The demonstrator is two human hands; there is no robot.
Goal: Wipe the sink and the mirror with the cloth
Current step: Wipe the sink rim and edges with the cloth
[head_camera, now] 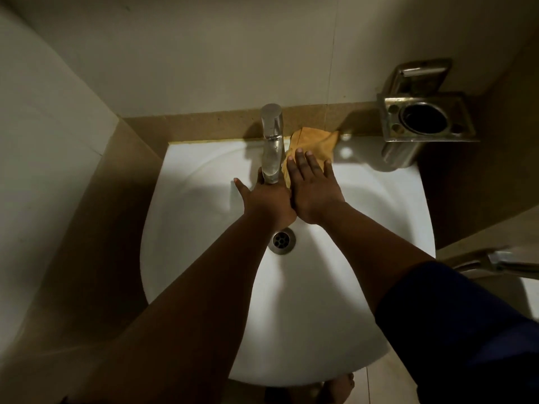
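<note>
A: Head view first. Where are your hands?

B: Both lie in the middle of the frame, over the sink [186, 199]. Your right hand [313, 189] lies flat, fingers spread, on the cloth [316, 141].

A: And the cloth?

B: Just right of the tap [271, 141], on the sink's back rim, centre frame.

A: Your left hand [267, 199]?

B: Beneath the spout, touching the right hand. Thumb out; the tap hides the fingers, so they may be open, but I cannot tell. The drain [282, 240] shows just below your wrists. A metal holder [425, 118] sits upper right.
</note>
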